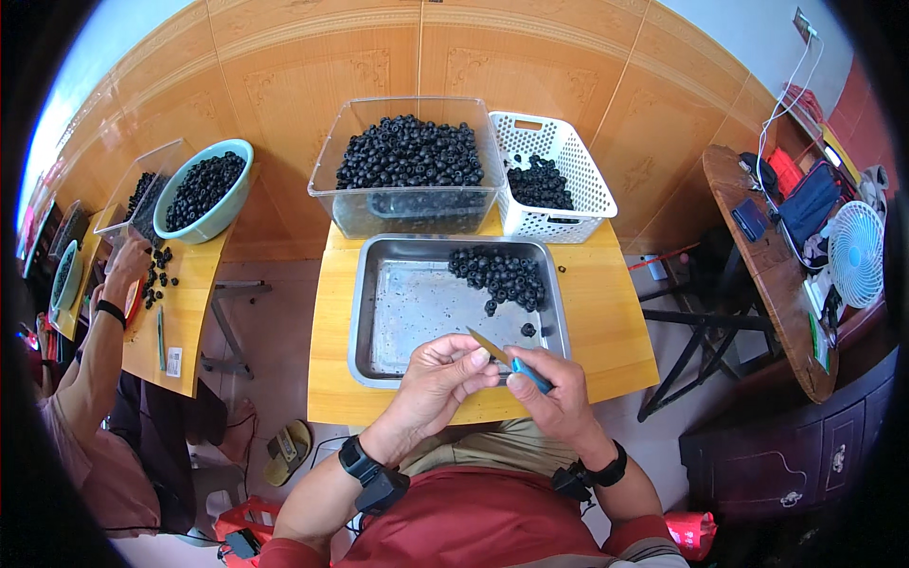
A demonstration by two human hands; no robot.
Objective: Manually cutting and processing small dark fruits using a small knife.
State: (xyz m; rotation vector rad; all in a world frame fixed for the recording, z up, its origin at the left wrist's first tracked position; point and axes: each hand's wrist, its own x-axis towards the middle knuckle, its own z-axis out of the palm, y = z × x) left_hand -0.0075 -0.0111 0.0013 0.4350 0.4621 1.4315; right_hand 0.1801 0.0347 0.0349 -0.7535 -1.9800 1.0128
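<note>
Over the near edge of a metal tray (402, 312), my right hand (559, 388) grips a small knife by its blue handle (532, 375). The knife's short blade (489, 345) points up and left, beside the fingers of my left hand (440, 379). Those left fingers are pinched together; whatever sits between them is too small or hidden to make out. In the tray's far right part lies a pile of small black round fruits (502, 275), with a single one (527, 329) apart from it, nearer to me.
Behind the tray stand a clear plastic bin (407, 213) heaped with the same black fruits and a white perforated basket (592, 185) holding some. At left, a co-worker's hand (131, 260) works beside a pale green bowl (204, 227). A round wooden table (767, 284) with a fan is at right.
</note>
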